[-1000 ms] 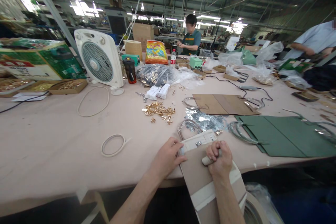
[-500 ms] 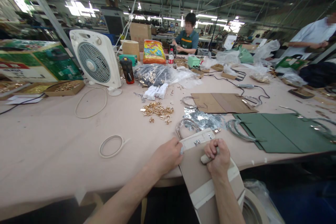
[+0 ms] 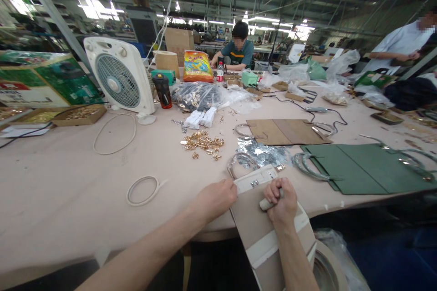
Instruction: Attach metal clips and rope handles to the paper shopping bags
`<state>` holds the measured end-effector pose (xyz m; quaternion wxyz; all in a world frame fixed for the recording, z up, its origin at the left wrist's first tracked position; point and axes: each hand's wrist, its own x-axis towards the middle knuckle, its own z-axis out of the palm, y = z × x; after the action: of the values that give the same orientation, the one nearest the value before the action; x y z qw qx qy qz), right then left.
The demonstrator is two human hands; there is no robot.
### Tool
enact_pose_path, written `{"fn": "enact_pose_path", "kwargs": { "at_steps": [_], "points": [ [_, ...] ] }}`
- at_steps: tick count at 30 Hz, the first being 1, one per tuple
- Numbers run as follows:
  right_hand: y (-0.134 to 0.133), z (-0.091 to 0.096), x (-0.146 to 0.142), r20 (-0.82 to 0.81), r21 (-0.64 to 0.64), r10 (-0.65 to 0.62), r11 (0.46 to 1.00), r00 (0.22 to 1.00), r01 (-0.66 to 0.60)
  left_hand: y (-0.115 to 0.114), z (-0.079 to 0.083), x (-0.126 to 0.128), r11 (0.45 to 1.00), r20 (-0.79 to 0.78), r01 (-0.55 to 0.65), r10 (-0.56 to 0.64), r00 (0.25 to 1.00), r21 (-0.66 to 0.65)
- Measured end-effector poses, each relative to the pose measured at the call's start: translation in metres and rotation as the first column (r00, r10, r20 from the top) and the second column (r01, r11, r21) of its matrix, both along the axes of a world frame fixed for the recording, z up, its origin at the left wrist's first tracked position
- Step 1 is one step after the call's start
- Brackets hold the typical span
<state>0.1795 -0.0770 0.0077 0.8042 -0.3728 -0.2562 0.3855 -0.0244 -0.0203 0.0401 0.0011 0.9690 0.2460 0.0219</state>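
Observation:
A taupe bag panel [image 3: 251, 218] with cream bands lies across the table's front edge, its lower part hanging past it. At its far end a cream strip [image 3: 244, 183] carries a small metal fitting [image 3: 254, 183]. My left hand [image 3: 218, 199] is closed on the strip's left edge, its fingertips partly hidden. My right hand [image 3: 282, 201] makes a fist around a pale, thick cylindrical handle [image 3: 265, 204] above the panel; whatever the handle belongs to is hidden. Beyond the strip lies a curved, plastic-wrapped bag handle [image 3: 239, 160], with a small gold fitting [image 3: 280, 168] nearby.
Loose gold hardware [image 3: 203, 141] is piled mid-table. A roll of cream tape [image 3: 142, 191] lies left, near a white fan [image 3: 119, 77]. Green bag panels [image 3: 368, 168] and a brown panel [image 3: 287, 132] lie right. A co-worker [image 3: 241, 52] sits across the table.
Both hands keep their grips on the panel and the handle. The whole view has shifted slightly. The co-worker across the table has leaned forward with the head lowered.

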Motion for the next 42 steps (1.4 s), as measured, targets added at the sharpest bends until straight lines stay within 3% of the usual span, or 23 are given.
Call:
{"fn": "enact_pose_path", "kwargs": {
  "at_steps": [4,10,19,29,38,42],
  "points": [
    [0.000,0.001,-0.001,0.006,0.010,0.000,1.000,1.000,0.000,-0.001,0.009,0.005,0.999,-0.066,0.047,-0.046,0.997,0.019],
    [-0.001,0.002,-0.001,0.004,-0.005,0.014,1.000,1.000,-0.014,-0.006,0.001,0.005,0.998,-0.031,0.032,-0.030,0.999,0.063],
    [0.000,0.003,-0.001,-0.033,-0.007,0.015,1.000,0.999,-0.015,-0.001,0.002,-0.003,0.997,-0.038,0.072,-0.071,0.997,0.016],
    [0.000,0.002,0.000,-0.024,-0.007,0.017,1.000,1.000,-0.017,0.004,-0.017,-0.004,0.995,0.086,0.070,-0.077,0.993,0.076],
    [0.001,0.002,-0.001,-0.035,-0.006,0.019,1.000,0.999,-0.020,-0.001,-0.023,-0.003,0.997,0.154,-0.004,-0.009,0.988,0.082],
    [0.001,0.003,-0.002,-0.045,-0.003,0.020,1.000,0.999,-0.021,-0.004,-0.027,-0.004,0.998,0.219,-0.049,0.054,0.974,-0.025]
  ]
}}
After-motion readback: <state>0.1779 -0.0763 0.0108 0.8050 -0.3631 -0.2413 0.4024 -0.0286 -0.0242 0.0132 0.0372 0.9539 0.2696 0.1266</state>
